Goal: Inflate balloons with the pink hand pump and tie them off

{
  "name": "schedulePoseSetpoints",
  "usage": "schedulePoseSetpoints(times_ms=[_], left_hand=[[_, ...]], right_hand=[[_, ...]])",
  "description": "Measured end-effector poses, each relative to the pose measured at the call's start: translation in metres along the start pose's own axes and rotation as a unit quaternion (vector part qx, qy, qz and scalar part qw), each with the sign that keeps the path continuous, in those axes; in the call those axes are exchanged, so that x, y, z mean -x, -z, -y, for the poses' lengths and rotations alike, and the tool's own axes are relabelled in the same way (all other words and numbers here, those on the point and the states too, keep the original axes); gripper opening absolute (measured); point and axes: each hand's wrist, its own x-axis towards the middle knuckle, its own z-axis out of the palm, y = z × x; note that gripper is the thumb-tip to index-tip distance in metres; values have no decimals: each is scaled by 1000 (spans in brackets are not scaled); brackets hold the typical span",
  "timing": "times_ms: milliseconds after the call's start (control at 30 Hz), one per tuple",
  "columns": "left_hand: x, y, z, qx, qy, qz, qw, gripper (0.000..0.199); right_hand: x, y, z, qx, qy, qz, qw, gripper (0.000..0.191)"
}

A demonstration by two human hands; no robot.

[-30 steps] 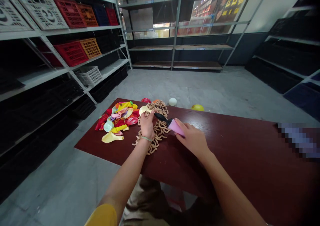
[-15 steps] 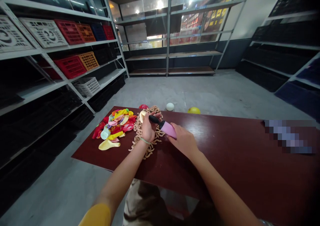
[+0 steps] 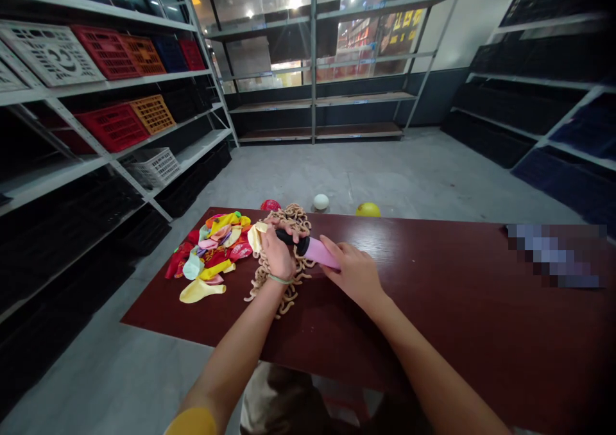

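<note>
My right hand (image 3: 353, 269) is wrapped round the pink body of a pump (image 3: 321, 253) with a black end. That black end lies at my left hand (image 3: 280, 249), whose fingers are bent round it and a pale cream balloon (image 3: 256, 236). Whether the balloon is fitted on the nozzle is hidden by the fingers. Beneath and around my left hand lies a heap of beige curly strands (image 3: 296, 218). To its left is a pile of loose flat balloons (image 3: 216, 246), red, yellow, pink and mint, with a pale yellow one (image 3: 199, 290) nearest me.
The dark red table (image 3: 433, 294) carries a pixelated strip (image 3: 553, 255) at the right. Beyond its far edge are a red balloon (image 3: 270, 205), a white one (image 3: 321, 202) and a yellow one (image 3: 368, 210). Shelves with crates (image 3: 115, 127) stand at the left.
The view has shifted slightly. My left fingers have closed further over the black end, and the cream balloon now shows more to the left of that hand. My right hand still grips the pump.
</note>
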Motion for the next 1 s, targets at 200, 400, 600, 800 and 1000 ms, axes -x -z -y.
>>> schedulePoseSetpoints(times_ms=[200,400,600,800,1000], left_hand=[[-18,8,-21,45,-60,-30,997,17],[-52,30,-48,62,-100,-116,986,19],[-44,26,-31,55,-99,-124,986,19],[-9,-1,7,6,-75,-71,995,18],[-20,7,-4,-9,-53,-61,997,16]], right_hand=[[-6,2,-13,65,11,-21,998,48],[-10,12,-46,129,1,-74,989,40],[-3,6,-30,116,-20,-39,992,43],[3,-9,6,65,-57,-46,995,46],[-5,-5,-6,65,4,-22,998,48]])
